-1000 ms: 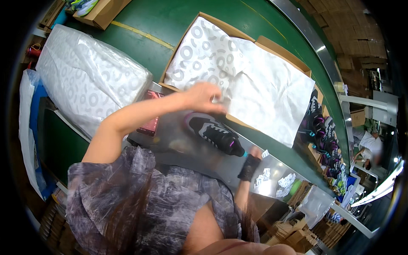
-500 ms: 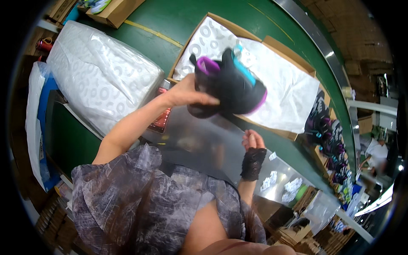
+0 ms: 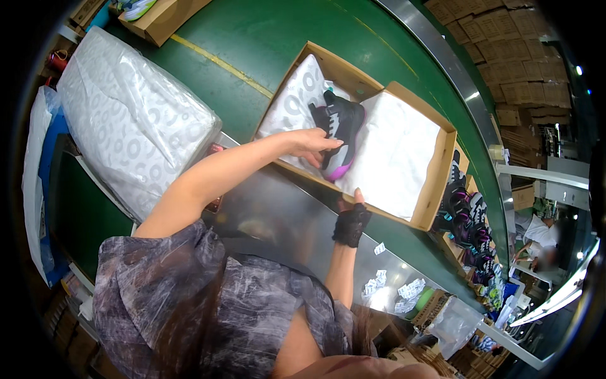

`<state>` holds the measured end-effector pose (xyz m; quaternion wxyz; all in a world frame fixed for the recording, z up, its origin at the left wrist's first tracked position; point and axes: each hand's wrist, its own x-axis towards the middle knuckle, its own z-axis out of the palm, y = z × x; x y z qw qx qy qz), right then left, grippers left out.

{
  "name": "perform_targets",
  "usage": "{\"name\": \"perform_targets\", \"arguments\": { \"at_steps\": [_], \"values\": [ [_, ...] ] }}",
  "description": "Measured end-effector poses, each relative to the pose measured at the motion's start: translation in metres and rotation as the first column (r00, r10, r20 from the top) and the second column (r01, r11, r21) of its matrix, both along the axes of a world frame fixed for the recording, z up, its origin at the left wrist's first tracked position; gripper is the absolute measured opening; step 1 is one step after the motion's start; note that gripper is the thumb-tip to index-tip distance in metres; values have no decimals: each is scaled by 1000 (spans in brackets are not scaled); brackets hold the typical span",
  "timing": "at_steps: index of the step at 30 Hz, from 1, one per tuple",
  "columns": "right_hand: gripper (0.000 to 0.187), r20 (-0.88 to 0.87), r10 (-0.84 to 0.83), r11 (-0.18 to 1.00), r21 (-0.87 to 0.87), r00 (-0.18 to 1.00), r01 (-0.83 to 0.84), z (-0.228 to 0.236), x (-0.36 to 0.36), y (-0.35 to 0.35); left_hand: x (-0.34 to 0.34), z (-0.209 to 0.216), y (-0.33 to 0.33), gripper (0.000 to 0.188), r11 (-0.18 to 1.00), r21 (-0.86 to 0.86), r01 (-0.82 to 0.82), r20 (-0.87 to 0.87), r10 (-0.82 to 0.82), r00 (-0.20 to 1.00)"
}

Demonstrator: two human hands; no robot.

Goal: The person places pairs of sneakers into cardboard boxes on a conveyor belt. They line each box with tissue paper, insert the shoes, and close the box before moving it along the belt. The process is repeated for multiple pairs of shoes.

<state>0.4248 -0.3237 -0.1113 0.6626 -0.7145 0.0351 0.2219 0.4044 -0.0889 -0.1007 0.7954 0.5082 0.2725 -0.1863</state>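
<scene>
An open brown shoebox (image 3: 444, 183) lies on the green table, with patterned tissue paper (image 3: 287, 104) in its left part and white paper (image 3: 401, 151) spread over its right part. A black and grey sports shoe (image 3: 347, 126) with a magenta sole edge rests on its side in the left part. Over the shoe's near end is my left hand (image 3: 314, 146), its fingers closed on the shoe. My right hand (image 3: 352, 205), in a black lace wrist cover, grips the near edge of the box, thumb up at the rim; its other fingers are mostly hidden.
On the left stands a big plastic-wrapped stack of patterned paper (image 3: 139, 120). Several black and purple shoes (image 3: 470, 221) line the right side. Crumpled white paper scraps (image 3: 410, 294) lie on the metal table edge (image 3: 271, 208). Another box (image 3: 161, 22) with a shoe sits at the far left.
My left hand has lowered the shoe from above the box into its left part. My right hand has come up to the near box edge. The white paper now covers only the right part.
</scene>
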Motion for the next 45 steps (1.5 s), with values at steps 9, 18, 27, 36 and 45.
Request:
{"name": "perform_targets", "arguments": {
  "at_steps": [9,18,27,36,45],
  "values": [
    [71,466,833,469,-881,298,69,8,-10,50,-76,2,64,53,514,572,-639,457,448,769],
    [70,485,849,508,-858,211,-70,39,-2,57,-73,-26,100,66,910,165,-380,-14,388,922],
    [53,819,354,935,-329,452,-136,122,56,35,-117,80,72,66,779,-350,-520,212,607,766],
    [50,251,786,354,-932,565,-79,-90,139,-62,-350,142,63,39,570,-288,-769,693,678,243],
    [28,400,907,384,-914,129,132,-136,122,-89,-507,148,-50,88,-659,-377,-651,68,681,-729]
  ]
}}
